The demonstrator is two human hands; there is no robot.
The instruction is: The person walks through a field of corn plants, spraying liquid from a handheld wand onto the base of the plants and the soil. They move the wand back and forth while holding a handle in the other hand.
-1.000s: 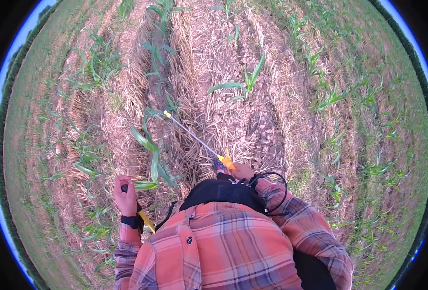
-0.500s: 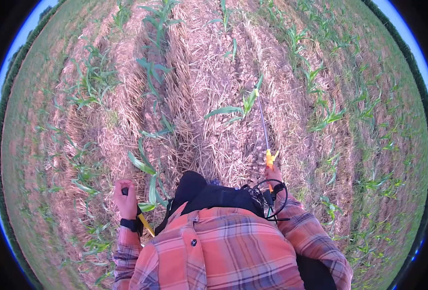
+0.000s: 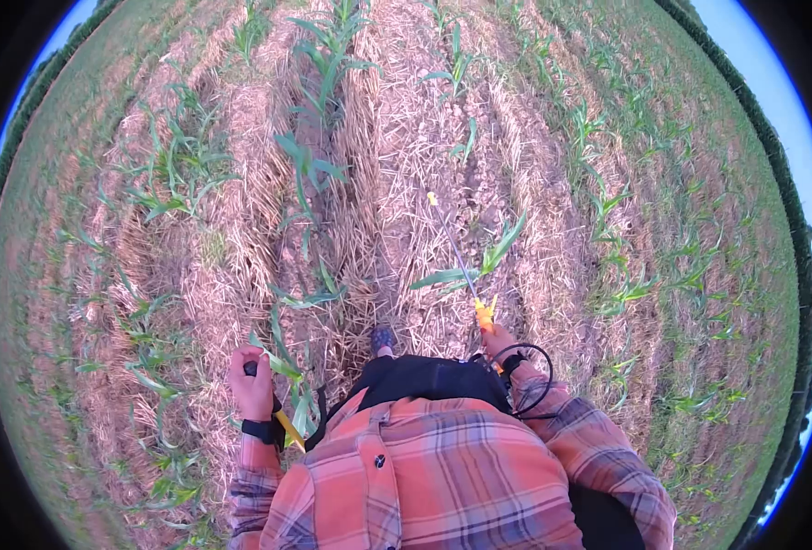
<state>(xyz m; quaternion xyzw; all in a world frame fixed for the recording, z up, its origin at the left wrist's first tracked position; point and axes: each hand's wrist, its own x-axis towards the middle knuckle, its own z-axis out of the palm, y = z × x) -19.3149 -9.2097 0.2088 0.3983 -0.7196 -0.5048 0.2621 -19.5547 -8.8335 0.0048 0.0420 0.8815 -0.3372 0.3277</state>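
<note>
Right hand (image 3: 497,341): closed around the orange grip of the wand (image 3: 456,258). The wand runs from the hand up and to the left, over the straw (image 3: 397,183). Its yellow tip lies far of the hand, above bare ground between two plant rows. The shaft crosses just beside a maize plant (image 3: 493,258); contact cannot be told. A black hose (image 3: 541,371) loops at the right wrist.

Left hand (image 3: 252,385): clenched in a fist around the black knob of a lever (image 3: 288,429). The lever's yellow bar slants down and right, below a dark wristband (image 3: 259,428).

A shoe (image 3: 383,339) shows between the hands, near the plaid shirt (image 3: 424,467).
</note>
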